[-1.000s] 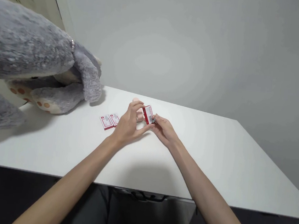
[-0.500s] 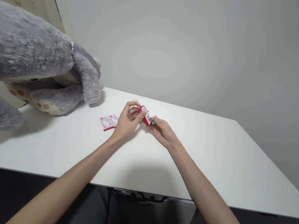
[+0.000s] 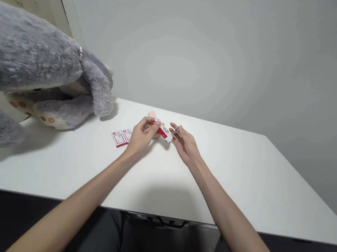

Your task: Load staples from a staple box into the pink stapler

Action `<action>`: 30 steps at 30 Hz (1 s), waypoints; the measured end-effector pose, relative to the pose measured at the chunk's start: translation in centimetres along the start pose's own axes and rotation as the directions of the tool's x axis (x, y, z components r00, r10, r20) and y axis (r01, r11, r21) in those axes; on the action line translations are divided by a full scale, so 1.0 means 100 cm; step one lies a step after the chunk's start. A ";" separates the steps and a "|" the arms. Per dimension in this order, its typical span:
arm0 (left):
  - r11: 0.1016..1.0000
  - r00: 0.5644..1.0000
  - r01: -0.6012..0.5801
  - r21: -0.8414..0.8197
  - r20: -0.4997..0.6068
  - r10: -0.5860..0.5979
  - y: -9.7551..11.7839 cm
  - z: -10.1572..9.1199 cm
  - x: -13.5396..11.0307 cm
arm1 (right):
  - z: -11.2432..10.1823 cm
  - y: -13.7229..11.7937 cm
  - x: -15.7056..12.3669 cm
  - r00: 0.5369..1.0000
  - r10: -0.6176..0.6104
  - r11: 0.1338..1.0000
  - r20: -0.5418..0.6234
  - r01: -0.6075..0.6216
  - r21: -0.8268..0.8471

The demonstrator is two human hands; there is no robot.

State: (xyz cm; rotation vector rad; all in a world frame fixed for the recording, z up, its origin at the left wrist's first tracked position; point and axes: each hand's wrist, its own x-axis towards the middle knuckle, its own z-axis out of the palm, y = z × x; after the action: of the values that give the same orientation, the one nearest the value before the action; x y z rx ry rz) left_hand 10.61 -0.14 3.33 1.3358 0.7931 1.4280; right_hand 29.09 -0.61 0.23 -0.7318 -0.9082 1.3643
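Note:
My left hand grips a small red-and-white cardboard box between thumb and fingers, just above the table. A barcode-like print shows on its white side, and its right end, which looks open, points at my right hand. Between the thumb and finger of that hand is a small grey object, too small to name, close to the box's end. Left of my left hand, two similar red-and-white boxes lie flat side by side, one partly covered by the hand.
A pale pink piece lies on the white table behind my left hand. A big grey plush toy takes up the table's left end. The grey wall stands along the far edge.
The box has turned so that its length runs toward my right hand, and its right end now shows. My right hand has drawn slightly away from it with the small grey object.

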 end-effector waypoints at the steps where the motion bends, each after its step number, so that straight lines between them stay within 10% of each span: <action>1: 1.000 1.000 0.006 -0.003 0.010 -0.006 0.000 0.001 -0.001 | 0.001 0.000 0.000 1.000 -0.001 1.000 0.005 0.001 0.003; 22: 0.949 0.992 0.119 0.291 0.003 -0.125 0.009 0.002 -0.009 | 0.000 -0.002 0.001 0.996 0.001 0.999 -0.084 0.004 0.051; 30: 0.893 0.984 0.172 0.415 -0.031 -0.175 -0.005 -0.001 -0.007 | 0.007 -0.003 -0.007 0.993 -0.030 0.992 0.115 0.044 -0.122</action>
State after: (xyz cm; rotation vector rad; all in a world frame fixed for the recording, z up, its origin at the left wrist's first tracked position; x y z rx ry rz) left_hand 10.56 -0.70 2.64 1.5410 1.2322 1.1478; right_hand 28.68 -1.35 0.72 -0.7336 -1.0992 1.3356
